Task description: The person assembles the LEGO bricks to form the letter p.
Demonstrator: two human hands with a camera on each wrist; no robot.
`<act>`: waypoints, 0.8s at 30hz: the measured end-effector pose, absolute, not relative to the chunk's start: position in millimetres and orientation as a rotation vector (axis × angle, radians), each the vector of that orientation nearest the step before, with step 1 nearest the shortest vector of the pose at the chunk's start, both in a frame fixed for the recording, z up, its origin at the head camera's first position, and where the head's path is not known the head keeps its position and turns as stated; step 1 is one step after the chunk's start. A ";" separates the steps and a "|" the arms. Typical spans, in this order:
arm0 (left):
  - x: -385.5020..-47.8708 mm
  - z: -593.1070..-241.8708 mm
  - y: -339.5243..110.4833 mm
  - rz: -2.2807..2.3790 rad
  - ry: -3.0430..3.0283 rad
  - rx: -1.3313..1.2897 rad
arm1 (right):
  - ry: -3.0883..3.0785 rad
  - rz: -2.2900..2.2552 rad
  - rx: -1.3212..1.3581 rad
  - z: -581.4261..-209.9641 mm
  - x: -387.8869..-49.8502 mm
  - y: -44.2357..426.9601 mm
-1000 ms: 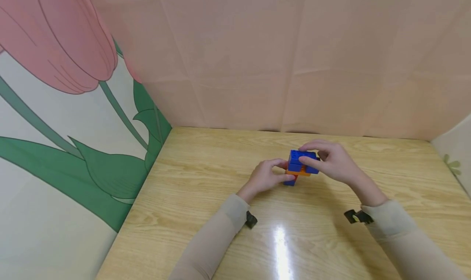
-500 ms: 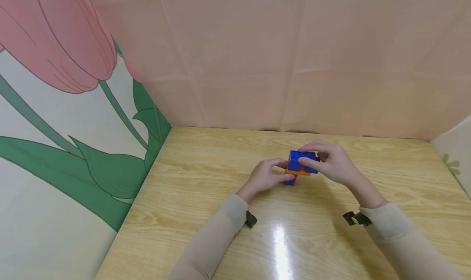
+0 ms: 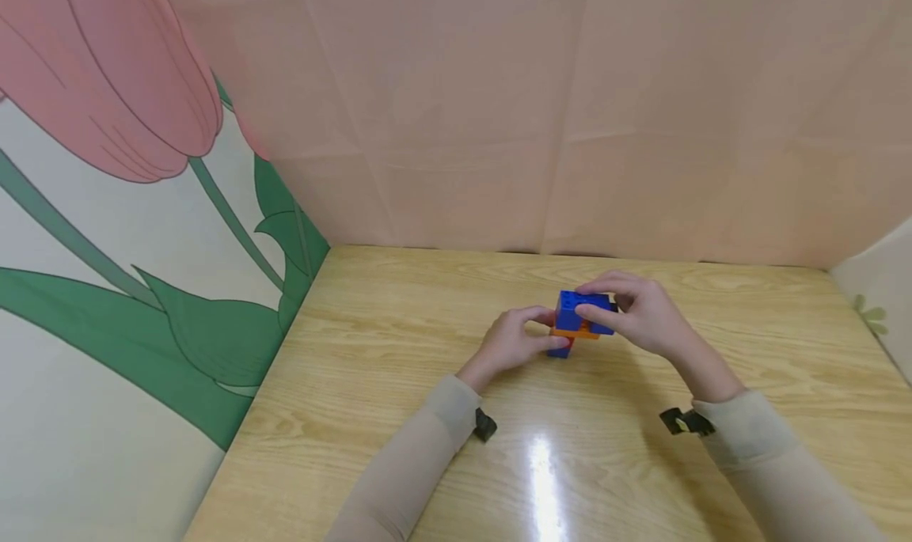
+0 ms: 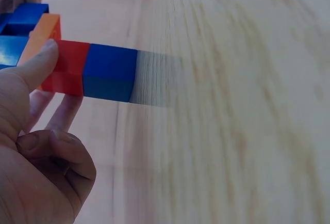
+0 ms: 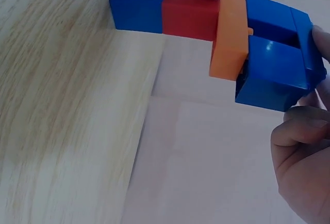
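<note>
A stack of toy building bricks stands upright on the table. Lowest is a blue brick (image 4: 111, 73), topped by a red brick (image 5: 190, 11) and a wider, thinner orange brick (image 5: 230, 35). Side by side above the orange one sit two blue bricks (image 5: 273, 72), a gap between them. A flat blue brick (image 5: 308, 48) spans both. My left hand (image 3: 509, 340) holds the stack at the red brick, the thumb also touching the orange edge. From the right, my right hand (image 3: 651, 312) grips the top blue bricks between thumb and fingers; the palm side is partly hidden.
The wooden table (image 3: 399, 312) ends at a pink cloth backdrop (image 3: 456, 130). A tulip-printed panel (image 3: 192, 320) borders it on the left, and a pale panel (image 3: 879, 289) on the right. Black wrist straps (image 3: 685, 422) show at both cuffs.
Both hands keep their grip and the stack stays nearly in place. A line across the front of the top blue bricks, visible one second ago, no longer shows in the head view.
</note>
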State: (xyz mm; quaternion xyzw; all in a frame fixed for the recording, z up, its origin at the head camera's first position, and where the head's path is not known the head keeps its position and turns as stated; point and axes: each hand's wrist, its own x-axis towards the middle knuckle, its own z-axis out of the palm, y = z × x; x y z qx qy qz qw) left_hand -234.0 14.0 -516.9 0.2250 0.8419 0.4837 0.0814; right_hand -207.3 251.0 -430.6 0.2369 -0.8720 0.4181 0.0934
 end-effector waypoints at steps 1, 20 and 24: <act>-233.9 -516.8 14.1 1.444 2.518 0.669 | -2.586 1.235 0.705 -430.3 -207.1 251.1; -231.8 -514.5 15.6 1.450 2.510 0.630 | -2.602 1.287 0.586 -454.6 -190.3 281.8; -231.4 -512.0 15.6 1.448 2.508 0.628 | -2.602 1.292 0.580 -464.8 -186.7 286.1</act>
